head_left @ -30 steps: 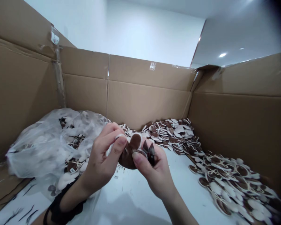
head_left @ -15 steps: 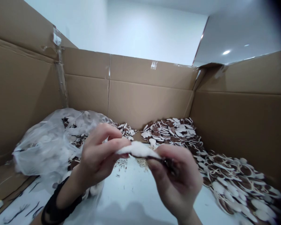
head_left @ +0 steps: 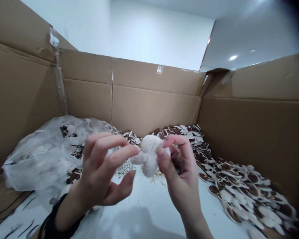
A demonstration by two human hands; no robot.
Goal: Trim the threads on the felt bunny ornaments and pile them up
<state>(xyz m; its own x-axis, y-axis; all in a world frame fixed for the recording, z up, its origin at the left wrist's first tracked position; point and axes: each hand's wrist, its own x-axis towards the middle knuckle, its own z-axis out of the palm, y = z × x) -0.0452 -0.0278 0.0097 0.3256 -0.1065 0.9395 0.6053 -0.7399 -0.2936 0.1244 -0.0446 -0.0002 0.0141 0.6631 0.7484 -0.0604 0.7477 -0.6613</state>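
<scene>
A fluffy white fabric piece with rounded lobes point(head_left: 149, 159) is held up over the white table in front of me. My right hand point(head_left: 180, 166) pinches its right side between thumb and fingers. My left hand point(head_left: 108, 167) is open beside it, thumb and fingers apart; its forefinger tip reaches the piece's left edge, and whether it touches I cannot tell. Below and behind the piece lie small pale bits point(head_left: 124, 168) on the table.
Flat white-and-brown pieces lie heaped point(head_left: 244, 189) along the right. A translucent plastic bag point(head_left: 43, 156) with similar pieces slumps at left. Cardboard walls point(head_left: 154, 106) enclose the table point(head_left: 139, 212) at back and sides. Black threads point(head_left: 27, 229) lie at the lower left.
The piece was stretched edge-on between both hands; now it faces me, upright in my right hand. The left hand has let go and its fingers have spread.
</scene>
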